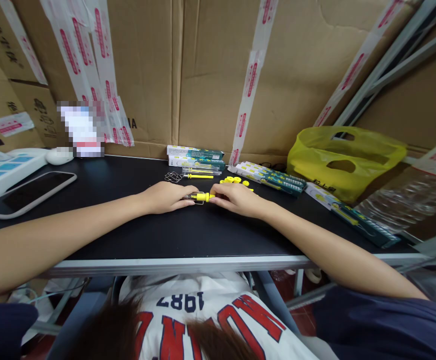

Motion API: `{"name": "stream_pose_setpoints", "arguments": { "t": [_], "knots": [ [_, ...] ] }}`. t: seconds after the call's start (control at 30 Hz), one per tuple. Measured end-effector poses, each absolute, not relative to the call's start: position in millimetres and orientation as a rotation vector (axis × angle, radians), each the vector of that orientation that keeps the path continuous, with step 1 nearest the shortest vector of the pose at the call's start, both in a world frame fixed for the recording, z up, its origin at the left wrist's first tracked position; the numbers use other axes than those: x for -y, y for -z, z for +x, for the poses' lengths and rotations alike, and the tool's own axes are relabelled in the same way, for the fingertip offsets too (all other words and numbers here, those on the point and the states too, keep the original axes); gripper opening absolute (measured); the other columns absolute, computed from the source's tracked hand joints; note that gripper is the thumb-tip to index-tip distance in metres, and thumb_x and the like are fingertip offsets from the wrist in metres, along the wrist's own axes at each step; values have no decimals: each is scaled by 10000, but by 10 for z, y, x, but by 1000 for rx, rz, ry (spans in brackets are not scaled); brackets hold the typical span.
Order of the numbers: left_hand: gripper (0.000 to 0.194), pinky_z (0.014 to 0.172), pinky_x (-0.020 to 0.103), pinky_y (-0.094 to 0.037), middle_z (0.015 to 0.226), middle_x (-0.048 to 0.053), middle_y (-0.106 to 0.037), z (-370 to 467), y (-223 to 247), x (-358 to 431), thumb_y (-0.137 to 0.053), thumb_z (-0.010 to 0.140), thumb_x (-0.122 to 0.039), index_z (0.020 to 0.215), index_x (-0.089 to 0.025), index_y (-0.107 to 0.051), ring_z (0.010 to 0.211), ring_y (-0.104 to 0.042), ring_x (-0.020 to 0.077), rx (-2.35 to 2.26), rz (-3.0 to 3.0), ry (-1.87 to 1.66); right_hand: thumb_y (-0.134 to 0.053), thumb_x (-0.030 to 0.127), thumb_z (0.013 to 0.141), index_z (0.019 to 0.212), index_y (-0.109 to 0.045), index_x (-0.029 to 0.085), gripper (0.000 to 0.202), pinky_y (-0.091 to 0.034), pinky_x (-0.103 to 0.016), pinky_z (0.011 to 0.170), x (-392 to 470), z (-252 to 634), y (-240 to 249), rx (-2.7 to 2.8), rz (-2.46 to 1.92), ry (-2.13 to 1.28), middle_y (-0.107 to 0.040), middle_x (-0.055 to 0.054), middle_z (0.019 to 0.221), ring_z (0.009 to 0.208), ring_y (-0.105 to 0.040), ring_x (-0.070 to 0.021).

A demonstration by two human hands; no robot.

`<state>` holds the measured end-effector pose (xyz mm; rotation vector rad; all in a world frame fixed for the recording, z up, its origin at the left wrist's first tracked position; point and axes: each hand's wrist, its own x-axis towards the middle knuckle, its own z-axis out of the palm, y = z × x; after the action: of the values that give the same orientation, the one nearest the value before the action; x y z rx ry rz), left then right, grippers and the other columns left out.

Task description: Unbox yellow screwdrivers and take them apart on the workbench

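Observation:
Over the middle of the black table, both hands meet on a small pen-like tool with a bright yellow part and a metal clip or wire. My left hand pinches its left end between thumb and fingers. My right hand is closed on the yellow right end, its fingertips covering the tip. Just beyond lie a thin yellow rod, clear tubes and a tangle of thin wire. Several small yellow caps are gathered behind my right hand, partly hidden by it.
White-and-green boxes stand at the back, with more boxes to the right. A yellow plastic bag and a clear wrapped pack sit farther right. On the left are a phone and a power strip. Cardboard walls the back.

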<state>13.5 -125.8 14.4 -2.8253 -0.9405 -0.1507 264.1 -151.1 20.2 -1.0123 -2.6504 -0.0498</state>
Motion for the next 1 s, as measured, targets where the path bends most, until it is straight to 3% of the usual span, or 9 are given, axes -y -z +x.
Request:
{"name": "stream_pose_setpoints", "arguments": {
  "t": [0.3, 0.4, 0.5, 0.67, 1.0],
  "knots": [
    [421, 702, 248, -451, 1133, 44, -687, 137, -158, 1273, -331, 973, -467, 1312, -248, -452, 930, -675, 198, 932, -2837, 135, -565, 318, 867, 882, -468, 206, 149, -299, -220, 563, 1514, 2645, -178, 2605, -950, -5, -544, 21, 707, 619, -491, -121],
    [416, 707, 241, -450, 1125, 43, -689, 140, -155, 1270, -345, 969, -461, 1311, -251, -458, 924, -674, 190, 943, -2832, 141, -582, 399, 856, 914, -467, 208, 230, -293, -225, 550, 1531, 2638, -191, 2602, -984, -13, -553, 18, 717, 609, -488, -127],
    [419, 702, 234, -447, 1111, 38, -693, 142, -151, 1266, -342, 969, -464, 1312, -253, -458, 916, -674, 185, 945, -2832, 146, -502, 467, 900, 975, -489, 199, 279, -311, -241, 577, 1538, 2633, -203, 2621, -1019, -5, -588, -9, 761, 632, -506, -143],
    [418, 708, 238, -447, 1138, 36, -685, 140, -147, 1265, -335, 972, -466, 1314, -254, -450, 936, -672, 190, 935, -2837, 146, -356, 368, 976, 974, -568, 185, 280, -331, -267, 656, 1520, 2627, -200, 2680, -1031, 69, -646, -72, 874, 773, -564, -179],
    [424, 707, 247, -451, 1138, 42, -685, 142, -161, 1279, -327, 974, -468, 1316, -246, -446, 939, -674, 199, 941, -2819, 118, -513, 376, 910, 908, -545, 187, 191, -319, -232, 599, 1526, 2641, -200, 2631, -995, 10, -580, -14, 746, 666, -518, -135]
  ]
}}
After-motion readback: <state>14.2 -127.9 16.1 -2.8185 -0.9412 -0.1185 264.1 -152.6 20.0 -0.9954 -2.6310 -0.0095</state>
